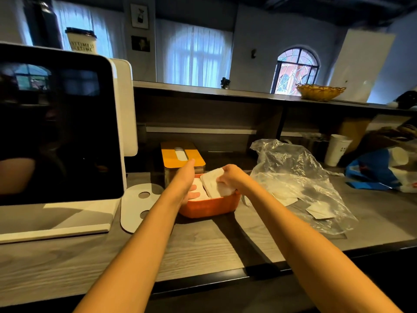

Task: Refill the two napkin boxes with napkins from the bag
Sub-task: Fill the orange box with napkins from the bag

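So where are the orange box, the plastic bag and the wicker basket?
orange box (209, 207): head view, its front wall.
plastic bag (293, 168): head view, its crumpled middle.
wicker basket (320, 92): head view, its woven side.

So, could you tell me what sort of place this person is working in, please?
Probably a café service counter. A white point-of-sale screen stands on the grey wood-grain counter, a lidded paper takeaway cup sits above it, and an orange plastic napkin box is being refilled.

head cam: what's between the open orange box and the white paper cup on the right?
In the head view, the clear plastic bag lies crumpled on the counter between the orange box and the white cup, a few napkins inside it.
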A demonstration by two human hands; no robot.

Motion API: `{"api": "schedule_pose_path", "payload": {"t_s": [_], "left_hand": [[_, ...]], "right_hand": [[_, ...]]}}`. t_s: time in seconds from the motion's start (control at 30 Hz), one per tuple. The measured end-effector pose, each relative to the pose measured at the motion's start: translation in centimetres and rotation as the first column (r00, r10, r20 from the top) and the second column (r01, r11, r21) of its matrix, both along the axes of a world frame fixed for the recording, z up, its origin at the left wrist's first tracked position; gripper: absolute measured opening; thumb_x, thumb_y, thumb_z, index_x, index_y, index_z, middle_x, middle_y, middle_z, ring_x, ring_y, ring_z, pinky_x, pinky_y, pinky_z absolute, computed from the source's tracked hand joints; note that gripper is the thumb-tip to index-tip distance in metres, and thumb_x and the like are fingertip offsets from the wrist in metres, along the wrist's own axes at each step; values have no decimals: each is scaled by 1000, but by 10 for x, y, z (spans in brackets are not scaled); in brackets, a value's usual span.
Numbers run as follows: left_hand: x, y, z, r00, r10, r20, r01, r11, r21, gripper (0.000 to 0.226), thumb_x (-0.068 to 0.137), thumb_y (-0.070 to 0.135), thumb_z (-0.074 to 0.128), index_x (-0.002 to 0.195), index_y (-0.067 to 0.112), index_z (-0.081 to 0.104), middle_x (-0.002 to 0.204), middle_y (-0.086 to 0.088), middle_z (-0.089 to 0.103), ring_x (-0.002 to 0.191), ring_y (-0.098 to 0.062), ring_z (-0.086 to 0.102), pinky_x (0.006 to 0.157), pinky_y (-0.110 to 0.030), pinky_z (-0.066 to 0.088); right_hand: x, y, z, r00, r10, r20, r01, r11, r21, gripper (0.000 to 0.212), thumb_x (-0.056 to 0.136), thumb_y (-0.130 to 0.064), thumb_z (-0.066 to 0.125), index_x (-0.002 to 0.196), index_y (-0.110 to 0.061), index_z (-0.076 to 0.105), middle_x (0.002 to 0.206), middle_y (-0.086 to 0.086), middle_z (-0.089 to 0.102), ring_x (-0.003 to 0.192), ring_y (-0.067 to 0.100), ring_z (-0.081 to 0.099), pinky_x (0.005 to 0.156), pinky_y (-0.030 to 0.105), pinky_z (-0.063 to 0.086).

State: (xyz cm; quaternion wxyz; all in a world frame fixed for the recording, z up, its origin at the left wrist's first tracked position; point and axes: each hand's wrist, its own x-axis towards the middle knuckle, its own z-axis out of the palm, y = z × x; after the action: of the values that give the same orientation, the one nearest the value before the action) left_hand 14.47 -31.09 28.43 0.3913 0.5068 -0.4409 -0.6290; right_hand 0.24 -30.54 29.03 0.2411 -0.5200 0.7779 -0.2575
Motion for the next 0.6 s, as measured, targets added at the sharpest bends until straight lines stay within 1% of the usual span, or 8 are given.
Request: {"api": "schedule_pose_path", "payload": {"t_s": [0.13, 0.2, 0.27, 0.3, 0.37, 0.43, 0.5, 0.6], "left_hand": [[1, -3, -4, 1000, 8, 20, -8, 1000, -7, 62, 101, 55, 37, 151, 19, 33, 154, -13, 35, 131, -34, 47, 90, -44, 50], [1, -4, -5, 1000, 7, 21, -7, 1000, -14, 62, 101, 55, 36, 151, 19, 33, 154, -13, 36, 131, -34, 47, 88, -43, 50], [1, -3, -6, 1000, 5, 27, -4, 1000, -30, 61, 102, 54, 35, 151, 18, 34, 154, -13, 35, 131, -34, 47, 88, -44, 49], [1, -3, -5, 1000, 7, 30, -6, 999, -37, 60, 102, 54, 34, 151, 18, 34, 155, -13, 34, 132, -35, 46, 90, -44, 49], [0, 0, -3, 999, 14, 35, -12, 999, -45, 59, 103, 52, 33, 151, 17, 35, 155, -13, 34, 132, -35, 45, 91, -45, 48], [-1, 2, -2, 998, 20, 54, -17, 999, -52, 60, 103, 52, 32, 151, 17, 34, 156, -13, 33, 133, -34, 44, 92, -45, 47], [-5, 8, 2, 996, 16, 87, -9, 996, -85, 56, 103, 51, 31, 145, 16, 42, 149, -14, 40, 130, -32, 46, 97, -44, 45], [-13, 25, 8, 965, 67, 255, 16, 951, -309, 48, 105, 45, 27, 125, 11, 55, 118, -8, 49, 108, -23, 48, 90, -36, 36]], "right_hand": [[2, -8, -5, 949, 16, -314, -15, 1000, 4, 52, 95, -17, 63, 142, -9, 43, 137, 15, 53, 123, 30, 55, 99, 36, 48], [3, -6, -3, 921, -27, -387, -31, 990, -141, 48, 94, -18, 63, 139, -10, 46, 135, 13, 54, 121, 29, 56, 98, 37, 49], [5, -2, -1, 968, -22, -252, -61, 947, -317, 42, 96, -23, 61, 135, -12, 52, 129, 10, 58, 114, 23, 59, 95, 34, 51], [7, -1, 0, 992, 20, -125, -59, 946, -319, 38, 98, -28, 57, 132, -11, 55, 124, 9, 61, 109, 22, 61, 93, 34, 52], [11, 0, 0, 994, 98, 48, -90, 984, -152, 44, 103, -40, 43, 128, -6, 56, 120, 12, 63, 105, 25, 63, 97, 40, 52], [11, 0, -2, 991, 104, 80, -106, 994, 20, 58, 104, -49, 31, 133, -3, 52, 129, 17, 59, 115, 29, 59, 105, 43, 45], [8, 0, -2, 987, 75, 142, -84, 995, 59, 66, 102, -55, 28, 142, -6, 46, 138, 16, 54, 122, 31, 55, 109, 45, 40], [5, 7, 5, 968, 42, 248, -9, 991, -132, 55, 103, -48, 33, 131, -6, 55, 129, 18, 60, 112, 29, 61, 101, 44, 47]]}}
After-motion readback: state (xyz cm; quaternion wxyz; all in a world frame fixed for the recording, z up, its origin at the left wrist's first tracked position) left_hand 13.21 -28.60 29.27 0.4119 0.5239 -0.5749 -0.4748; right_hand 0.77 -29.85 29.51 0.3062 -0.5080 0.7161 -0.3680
